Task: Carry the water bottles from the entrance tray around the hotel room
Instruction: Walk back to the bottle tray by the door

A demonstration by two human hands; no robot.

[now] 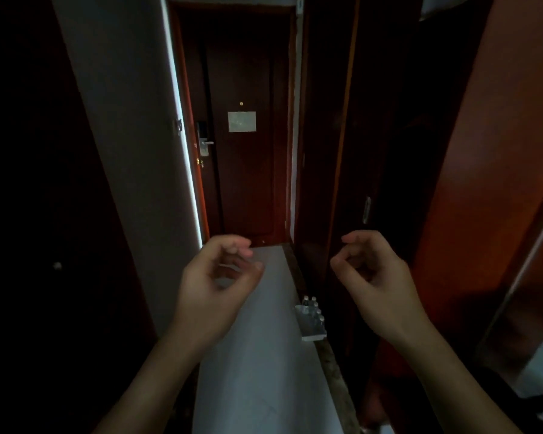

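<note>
A small white tray (306, 328) sits on the floor by the right wall of a dim entrance corridor. Several small clear water bottles (313, 308) with dark caps stand upright in it. My left hand (215, 277) is raised over the middle of the corridor, its fingers loosely curled around nothing. My right hand (373, 267) is held up at the same height, also loosely curled and empty. The tray lies below and between the two hands, nearer the right one, and neither hand touches it.
A dark wooden entrance door (248, 183) with a metal lock handle (206, 144) and a notice closes the corridor ahead. A white wall (132, 151) runs along the left. Dark wood panels (326, 151) and a reddish wardrobe (499, 183) line the right. The pale floor (264, 371) runs forward.
</note>
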